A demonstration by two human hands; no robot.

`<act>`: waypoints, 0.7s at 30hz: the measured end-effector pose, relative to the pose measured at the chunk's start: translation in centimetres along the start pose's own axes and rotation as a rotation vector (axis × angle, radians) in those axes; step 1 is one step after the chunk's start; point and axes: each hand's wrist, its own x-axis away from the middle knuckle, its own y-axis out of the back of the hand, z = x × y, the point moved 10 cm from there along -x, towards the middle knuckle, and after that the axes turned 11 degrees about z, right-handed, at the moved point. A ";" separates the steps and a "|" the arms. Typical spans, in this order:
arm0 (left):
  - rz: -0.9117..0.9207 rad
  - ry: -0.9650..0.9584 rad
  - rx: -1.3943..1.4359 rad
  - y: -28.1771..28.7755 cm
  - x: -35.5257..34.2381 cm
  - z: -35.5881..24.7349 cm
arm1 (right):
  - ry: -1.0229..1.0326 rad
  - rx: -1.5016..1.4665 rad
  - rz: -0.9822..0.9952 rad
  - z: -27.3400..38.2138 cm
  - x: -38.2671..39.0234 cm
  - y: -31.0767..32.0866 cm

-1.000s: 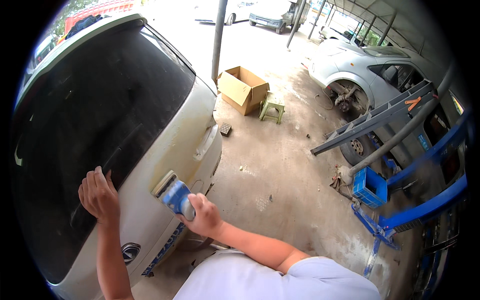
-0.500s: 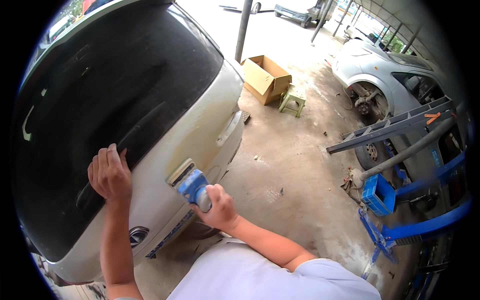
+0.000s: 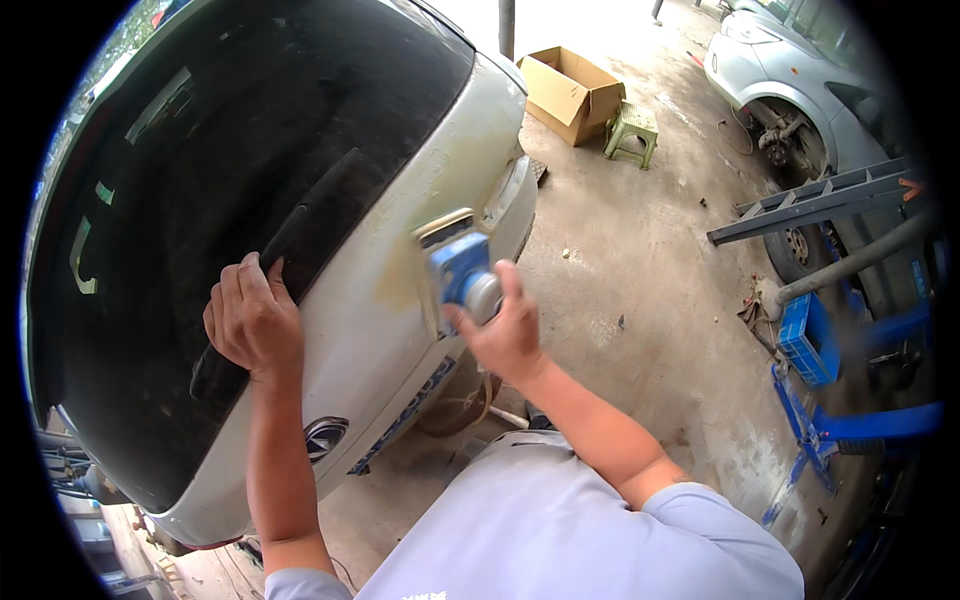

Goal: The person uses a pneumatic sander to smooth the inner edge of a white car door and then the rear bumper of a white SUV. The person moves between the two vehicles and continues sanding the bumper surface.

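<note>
My left hand [image 3: 255,320] is closed around the black rear wiper [image 3: 290,222] lying across the dark rear window [image 3: 200,130] of a white vehicle. My right hand [image 3: 508,325] grips a blue block-shaped sanding tool [image 3: 455,268] by its rounded grey knob. The tool's long pale pad lies against the white body panel [image 3: 350,315] right of the window, over a yellowish patch, and is blurred by motion. An oval emblem [image 3: 326,438] sits lower on the panel.
Beyond the panel stand a cardboard box [image 3: 550,105] and a green stool [image 3: 630,135]. On the right are a silver car [image 3: 775,70] with an exposed wheel hub, a leaning ladder [image 3: 800,202], a blue crate [image 3: 808,340], a grey post [image 3: 850,260] and blue metal lift arms [image 3: 870,420].
The sanding tool has swung from a diagonal angle to a more upright one on the panel with my right hand. My left hand stays on the wiper. The camera view has shifted.
</note>
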 end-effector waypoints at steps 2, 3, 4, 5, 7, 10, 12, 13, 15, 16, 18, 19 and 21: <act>0.014 0.004 0.002 -0.2 0.2 0.0 | 0.145 0.035 0.037 2.5 1.5 -1.4; 0.020 0.005 -0.003 -0.3 0.1 0.1 | 0.218 0.049 0.054 3.8 1.9 -1.7; 0.021 0.005 -0.006 -0.3 0.0 0.1 | 0.253 0.007 0.060 4.2 1.4 -1.3; 0.025 0.009 -0.013 -0.3 0.1 0.2 | 0.175 -0.037 0.030 3.4 -0.1 -0.5; 0.022 0.004 -0.013 0.0 0.3 0.1 | 0.021 -0.116 -0.024 1.5 -3.1 1.3; 0.008 -0.004 -0.007 -0.1 0.3 -0.1 | -0.056 -0.148 -0.034 0.1 -5.1 2.6; 0.023 0.009 -0.016 -0.3 0.2 0.0 | 0.148 -0.048 -0.052 3.2 -2.7 1.3; 0.027 0.009 -0.017 -0.2 0.1 0.0 | 0.251 0.007 -0.062 4.8 -0.9 0.5; 0.034 0.011 -0.022 -0.2 0.1 0.0 | 0.277 -0.025 0.033 5.3 1.7 -1.6; 0.013 0.004 -0.023 -0.1 -0.1 -0.1 | 0.293 -0.020 0.017 5.3 1.8 -1.6; -0.019 -0.013 -0.023 0.0 0.1 -0.2 | 0.215 -0.026 -0.060 3.7 -0.6 0.1; -0.008 -0.014 -0.014 0.1 0.2 0.0 | 0.177 -0.034 -0.091 3.0 -2.2 1.1; 0.009 -0.011 0.015 -0.1 0.1 0.0 | -0.067 -0.147 -0.020 0.1 -4.8 2.3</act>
